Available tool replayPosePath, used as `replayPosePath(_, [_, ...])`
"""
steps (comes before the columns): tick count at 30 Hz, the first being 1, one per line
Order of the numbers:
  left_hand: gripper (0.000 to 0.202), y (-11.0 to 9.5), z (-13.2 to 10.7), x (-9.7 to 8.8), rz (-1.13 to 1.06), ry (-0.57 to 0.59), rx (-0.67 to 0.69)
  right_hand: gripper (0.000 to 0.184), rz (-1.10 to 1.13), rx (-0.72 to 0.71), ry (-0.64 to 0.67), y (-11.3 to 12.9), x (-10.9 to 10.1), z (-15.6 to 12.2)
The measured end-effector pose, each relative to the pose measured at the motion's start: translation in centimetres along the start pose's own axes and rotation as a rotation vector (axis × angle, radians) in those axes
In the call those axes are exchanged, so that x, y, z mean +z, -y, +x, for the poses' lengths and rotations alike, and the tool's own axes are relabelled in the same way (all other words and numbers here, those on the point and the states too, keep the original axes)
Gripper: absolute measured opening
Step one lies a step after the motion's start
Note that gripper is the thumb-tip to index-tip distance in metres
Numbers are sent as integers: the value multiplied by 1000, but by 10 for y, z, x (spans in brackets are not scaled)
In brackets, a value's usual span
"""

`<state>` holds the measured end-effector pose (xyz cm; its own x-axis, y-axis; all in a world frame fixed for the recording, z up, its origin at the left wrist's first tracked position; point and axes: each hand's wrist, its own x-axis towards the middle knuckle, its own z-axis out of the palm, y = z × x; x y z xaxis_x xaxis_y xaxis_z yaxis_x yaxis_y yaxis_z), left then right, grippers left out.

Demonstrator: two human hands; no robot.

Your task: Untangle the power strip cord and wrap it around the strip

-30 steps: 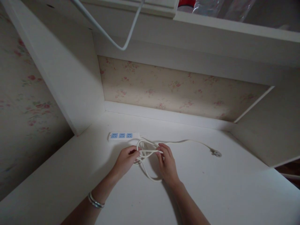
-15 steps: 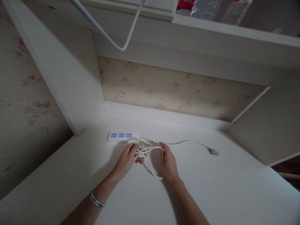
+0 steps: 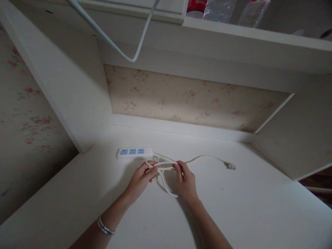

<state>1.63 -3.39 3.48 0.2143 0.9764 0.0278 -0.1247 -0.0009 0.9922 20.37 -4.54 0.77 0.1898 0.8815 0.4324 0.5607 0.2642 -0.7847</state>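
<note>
Left hand (image 3: 140, 180) and right hand (image 3: 186, 181) each pinch the cord (image 3: 163, 165), fingers closed on its loops, just near of the power strip (image 3: 135, 152). Over the last second the loops have tightened and the plug (image 3: 230, 166) has slid left across the desk (image 3: 246, 207).

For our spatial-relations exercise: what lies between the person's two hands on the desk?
In the head view, loops of the white cord span the gap between left hand and right hand.
</note>
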Motion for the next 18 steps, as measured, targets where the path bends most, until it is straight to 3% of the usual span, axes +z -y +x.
replayPosePath(6, [34, 5, 3, -4, -127, -166, 45, 36, 51, 75, 44, -8, 7, 0])
replayPosePath(9, [27, 7, 5, -7, -344, -148, 42, 46, 101, 142, 62, -13, 8, 1])
replayPosePath(13, [22, 3, 8, -13, -620, -117, -82, 49, 154, 231, 79, -18, 7, 5])
replayPosePath(18, [14, -6, 12, -23, -867, -257, -194, 55, 157, 280, -87, -28, 6, 12])
